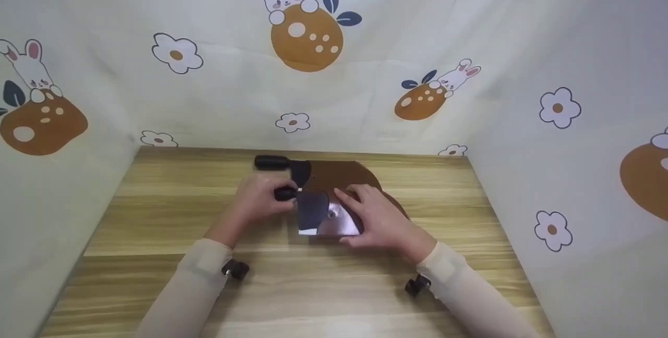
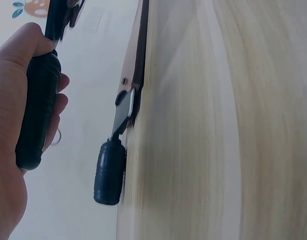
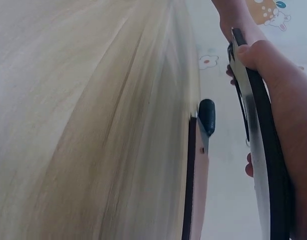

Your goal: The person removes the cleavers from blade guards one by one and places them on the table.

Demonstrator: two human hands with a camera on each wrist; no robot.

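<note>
My left hand (image 1: 259, 197) curls round the black handle (image 2: 38, 110) of a flat, shiny, paddle-like plate (image 1: 339, 224). A dark fan-shaped bracket (image 1: 312, 212) joins handle and plate. My right hand (image 1: 380, 218) holds the plate's other side, its thumb at the near edge and its fingers over the top; the hand hides part of the plate. Both wrist views show this plate raised off the wooden table. Behind it, a similar brown plate (image 1: 339, 173) lies flat, its own black handle (image 1: 271, 162) pointing left.
The wood-grain table (image 1: 177, 213) is enclosed by pale cloth (image 1: 219, 93) printed with rabbits, oranges and flowers at the back and both sides. A small black device (image 1: 236, 269) is strapped at the left sleeve, another (image 1: 417, 286) at the right.
</note>
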